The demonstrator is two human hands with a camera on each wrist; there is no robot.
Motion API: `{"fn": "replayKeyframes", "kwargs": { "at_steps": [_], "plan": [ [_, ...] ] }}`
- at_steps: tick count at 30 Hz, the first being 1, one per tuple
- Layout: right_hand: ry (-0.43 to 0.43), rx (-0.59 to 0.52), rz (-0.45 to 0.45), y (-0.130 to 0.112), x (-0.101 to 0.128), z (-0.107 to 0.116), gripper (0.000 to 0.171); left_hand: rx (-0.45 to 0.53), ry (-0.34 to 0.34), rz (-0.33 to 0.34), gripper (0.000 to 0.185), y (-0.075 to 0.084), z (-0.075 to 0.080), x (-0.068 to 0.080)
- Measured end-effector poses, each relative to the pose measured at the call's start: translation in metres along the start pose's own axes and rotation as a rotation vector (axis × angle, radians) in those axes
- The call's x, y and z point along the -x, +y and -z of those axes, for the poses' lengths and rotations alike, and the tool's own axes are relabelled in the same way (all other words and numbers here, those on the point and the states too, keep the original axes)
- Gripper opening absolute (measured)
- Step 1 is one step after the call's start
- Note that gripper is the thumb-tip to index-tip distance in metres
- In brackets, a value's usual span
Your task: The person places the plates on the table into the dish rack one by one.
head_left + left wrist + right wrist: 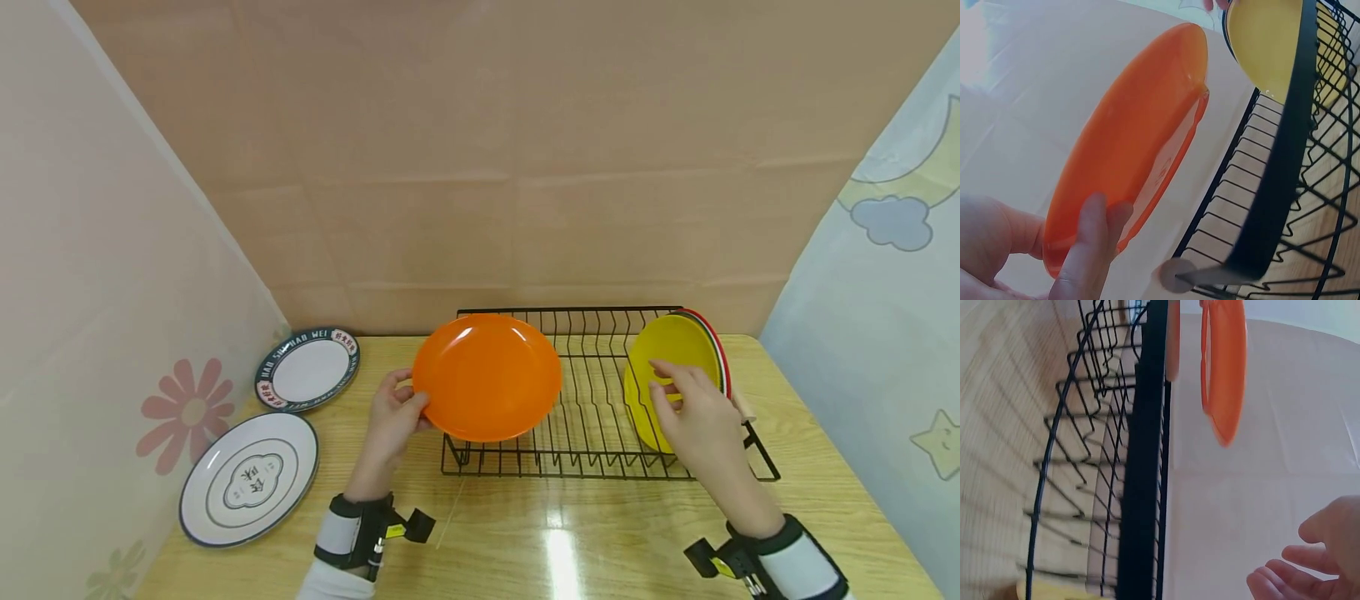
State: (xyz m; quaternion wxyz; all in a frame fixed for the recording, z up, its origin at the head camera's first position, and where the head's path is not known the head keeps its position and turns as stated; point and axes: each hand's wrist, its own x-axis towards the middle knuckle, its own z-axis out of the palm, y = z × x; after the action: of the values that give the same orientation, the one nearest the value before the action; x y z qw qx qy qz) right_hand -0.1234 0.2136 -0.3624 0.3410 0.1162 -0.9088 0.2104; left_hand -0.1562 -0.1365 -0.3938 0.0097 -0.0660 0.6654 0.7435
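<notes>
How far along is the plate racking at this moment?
Done: the yellow plate and plates behind it stand in the rack; the right hand touches it. In hand: the left hand holds the orange plate over the rack. Left: two patterned plates on the table.

- Behind the yellow plate (670, 367), further plates show only thin rim edges (722, 358).
- The right hand (693, 417) covers part of the yellow plate.
- Right wrist view: the hand is cut off at the frame's edge.
</notes>
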Motion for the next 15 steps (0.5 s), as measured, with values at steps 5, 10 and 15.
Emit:
{"fn": "replayKeyframes", "kwargs": {
  "at_steps": [5,10,15],
  "plan": [
    [-0.035,-0.058,-0.023,-0.008,0.000,-0.015,0.031,0.004,-0.014,0.001,0.043,0.000,-0.006,0.002],
    [-0.044,-0.080,-0.017,-0.016,-0.001,-0.026,0.030,-0.014,-0.041,-0.004,0.043,-0.001,-0.013,0.004],
    [-0.098,-0.125,-0.062,-0.023,-0.002,-0.031,0.031,-0.023,-0.080,-0.010,0.043,-0.002,-0.020,0.007]
  ]
}}
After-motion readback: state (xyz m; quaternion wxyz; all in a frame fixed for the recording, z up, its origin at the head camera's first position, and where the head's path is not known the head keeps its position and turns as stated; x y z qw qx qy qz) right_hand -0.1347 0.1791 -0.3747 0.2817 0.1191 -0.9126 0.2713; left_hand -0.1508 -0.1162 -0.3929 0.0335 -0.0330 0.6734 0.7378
